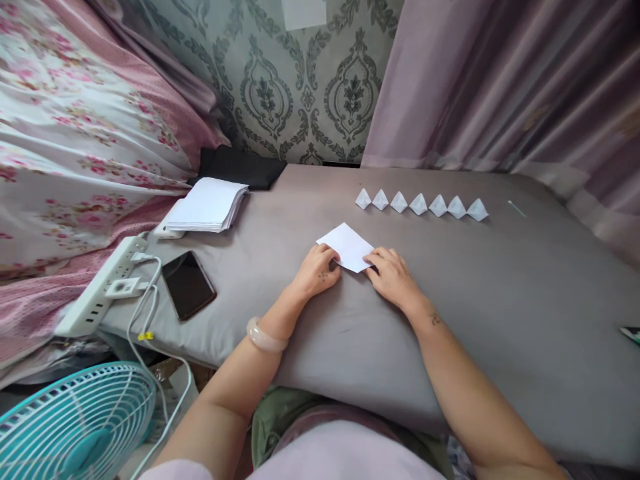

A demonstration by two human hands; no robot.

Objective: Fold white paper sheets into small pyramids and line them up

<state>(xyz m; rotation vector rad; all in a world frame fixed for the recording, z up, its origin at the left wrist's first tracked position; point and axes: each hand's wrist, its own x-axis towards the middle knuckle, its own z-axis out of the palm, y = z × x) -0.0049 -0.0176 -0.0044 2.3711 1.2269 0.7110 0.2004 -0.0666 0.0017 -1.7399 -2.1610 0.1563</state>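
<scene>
A white square of paper (346,245) lies in front of me, turned so that one corner points away. My left hand (320,269) grips its left side, thumb on top and fingers partly hidden under the edge. On the opposite side, my right hand (393,275) pinches the right corner between thumb and fingers. Beyond the sheet, a row of several small folded paper boats (419,204) stands on the grey cloth (465,287). A pale bangle (267,335) circles my left wrist.
A stack of white paper (205,205) lies at the back left, before a black folder-like item (245,167). Nearer are a phone (189,285), a power strip (103,290) with white cables, and a turquoise fan (80,427). A thin stick (517,209) lies right of the boats.
</scene>
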